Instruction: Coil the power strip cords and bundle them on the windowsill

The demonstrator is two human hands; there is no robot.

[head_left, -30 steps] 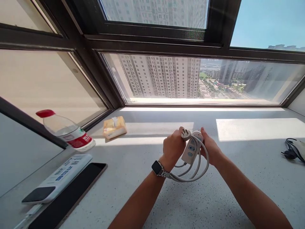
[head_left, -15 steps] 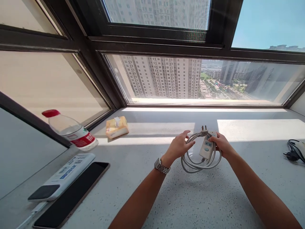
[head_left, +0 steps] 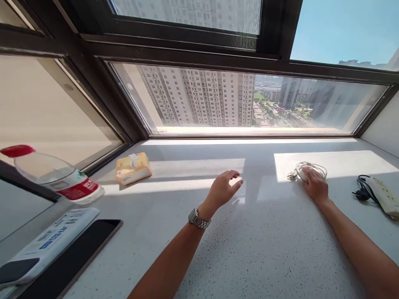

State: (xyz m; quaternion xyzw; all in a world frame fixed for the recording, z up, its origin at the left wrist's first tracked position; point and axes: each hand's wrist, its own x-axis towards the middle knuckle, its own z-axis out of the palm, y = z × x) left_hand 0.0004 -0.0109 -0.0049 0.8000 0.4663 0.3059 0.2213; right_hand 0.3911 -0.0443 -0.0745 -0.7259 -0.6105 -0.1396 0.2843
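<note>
At the right, my right hand (head_left: pixel 315 185) is closed over a coiled pale power cord (head_left: pixel 322 167), low at the sunlit counter. The cord's plug (head_left: pixel 292 175) sticks out to the left of my fingers. Most of the small box with teal buttons on this cord is covered by my hand. Near the middle, my left hand (head_left: pixel 220 192) hovers over the counter with its thumb and fingers apart, holding nothing. A metal-banded watch (head_left: pixel 198 218) is on the left wrist.
A white power strip (head_left: pixel 382 195) with a black plug (head_left: pixel 361 194) lies far right. To the left are a tissue pack (head_left: pixel 133 168), a red-capped bottle (head_left: pixel 59 176), a power bank (head_left: pixel 52 238) and a dark phone (head_left: pixel 75 259). Windows (head_left: pixel 202 99) border the speckled counter (head_left: pixel 249 249).
My right hand has carried the coiled cord to the right and lowered it. My left hand has come away from the cord. The view has shifted right.
</note>
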